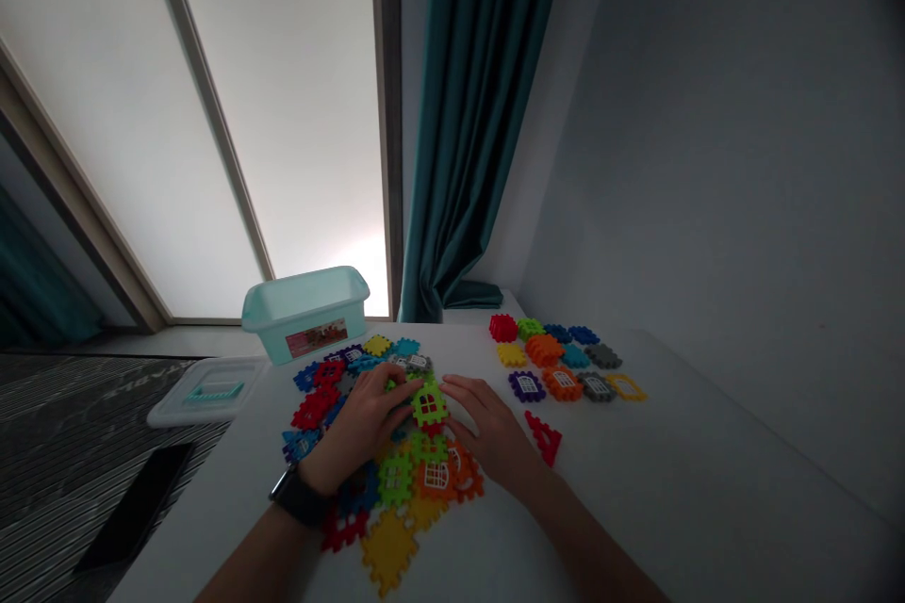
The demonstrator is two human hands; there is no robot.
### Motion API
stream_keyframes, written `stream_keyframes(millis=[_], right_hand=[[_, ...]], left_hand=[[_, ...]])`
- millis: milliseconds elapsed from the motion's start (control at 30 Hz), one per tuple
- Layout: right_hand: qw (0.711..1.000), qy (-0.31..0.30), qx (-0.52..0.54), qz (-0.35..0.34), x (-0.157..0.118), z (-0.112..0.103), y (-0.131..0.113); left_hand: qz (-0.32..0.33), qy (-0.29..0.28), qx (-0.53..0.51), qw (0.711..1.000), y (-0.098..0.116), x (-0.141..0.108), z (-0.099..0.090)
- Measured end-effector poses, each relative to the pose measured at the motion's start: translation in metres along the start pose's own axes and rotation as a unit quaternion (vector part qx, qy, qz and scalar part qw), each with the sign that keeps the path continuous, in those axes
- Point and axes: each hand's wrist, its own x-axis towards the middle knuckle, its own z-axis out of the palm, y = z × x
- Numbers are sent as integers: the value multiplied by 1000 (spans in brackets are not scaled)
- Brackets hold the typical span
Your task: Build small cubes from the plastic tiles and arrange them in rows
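Note:
A lime-green interlocking plastic tile with a window frame [429, 405] is tilted up over the middle of a heap of notched building tiles. My left hand [369, 413], with a dark watch at the wrist, grips the left edge of this tile between thumb and fingers. From the other side my right hand [491, 433] holds the right edge by its fingertips. Just below lie another green window tile [396, 479], an orange window tile [436, 477] and a yellow tile [390, 548]. Red tiles [316, 407] lie left of my left hand, and its palm hides part of the heap.
Sorted stacks stand at the right, among them orange tiles [544, 350] and a purple window tile [527, 386]. A red triangular piece [543, 438] lies by my right wrist. A mint bin [304, 301], its lid [166, 405] and a black phone-like slab [134, 509] are left.

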Motion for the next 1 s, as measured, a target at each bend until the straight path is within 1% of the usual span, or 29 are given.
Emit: stream_keyframes(millis=[100, 200, 333, 400, 467, 600, 700, 800, 900, 1000], right_hand=[[999, -38, 16, -3, 0, -3, -2], [997, -68, 31, 3, 2, -6, -5], [996, -84, 40, 9, 3, -8, -7], [996, -83, 43, 10, 3, -8, -7], [996, -77, 50, 14, 3, -8, -5], [996, -39, 68, 44, 1, -8, -1], [994, -18, 84, 61, 0, -9, -1], [993, -16, 96, 65, 1, -11, -4], [994, -18, 95, 58, 2, -12, -6], [997, -15, 65, 37, 2, -12, -5]], left_hand=[[23, -11, 23, 999, -1, -1, -2], [32, -26, 46, 998, 0, -1, -4], [31, -33, 68, 997, 3, 0, -8], [31, -31, 75, 996, 4, 1, -8], [25, -18, 80, 996, 3, 2, -9], [0, 14, 75, 997, 4, 3, -11], [-7, 6, 59, 998, 8, 3, -12], [-11, 4, 47, 999, 12, 3, -12], [-13, 6, 33, 999, 13, 2, -10], [-21, 6, 7, 1000, 11, 2, -9]])
